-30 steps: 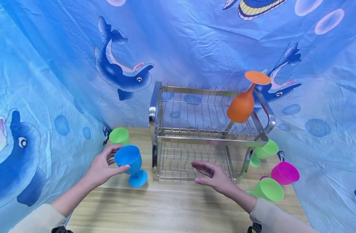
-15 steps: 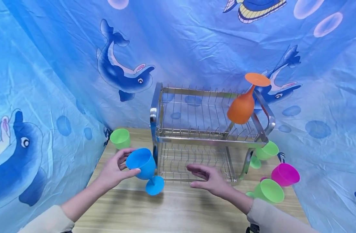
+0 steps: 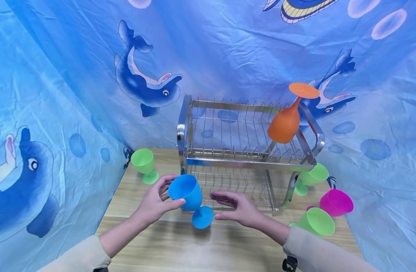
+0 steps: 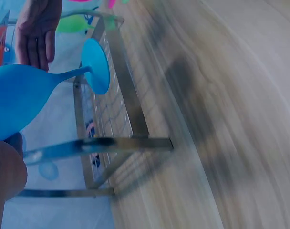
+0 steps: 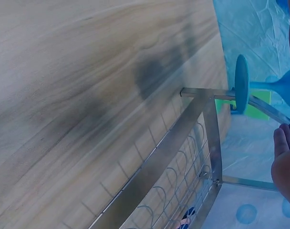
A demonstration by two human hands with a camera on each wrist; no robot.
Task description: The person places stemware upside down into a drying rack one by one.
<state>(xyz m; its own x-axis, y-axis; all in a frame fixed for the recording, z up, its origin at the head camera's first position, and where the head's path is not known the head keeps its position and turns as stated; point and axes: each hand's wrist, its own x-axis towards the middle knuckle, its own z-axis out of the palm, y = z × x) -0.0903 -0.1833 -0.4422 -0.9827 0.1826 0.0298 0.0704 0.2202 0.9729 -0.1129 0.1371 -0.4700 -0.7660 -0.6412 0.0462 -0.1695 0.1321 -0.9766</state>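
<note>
My left hand (image 3: 158,201) grips a blue plastic goblet (image 3: 190,192) by its bowl, thumb on the near side. The goblet is tilted, with its foot (image 4: 96,67) pointing down and right, held above the table before the rack's left part. Close to that foot, my right hand (image 3: 240,209) hovers with loosely bent fingers and nothing in it; a gap lies between it and the goblet. Behind both hands stands a two-tier metal dish rack (image 3: 248,164). An orange goblet (image 3: 285,122) sits upside down on the upper tier at the right.
A green goblet (image 3: 142,161) stands left of the rack. To the right are another green goblet (image 3: 314,174), a magenta goblet (image 3: 336,203) and a front green goblet (image 3: 317,222). A blue dolphin-print curtain (image 3: 228,53) encloses the wooden table (image 3: 180,253).
My left hand has carried the blue goblet rightward from beside the left green goblet to in front of the rack. My right hand has drifted slightly left toward it.
</note>
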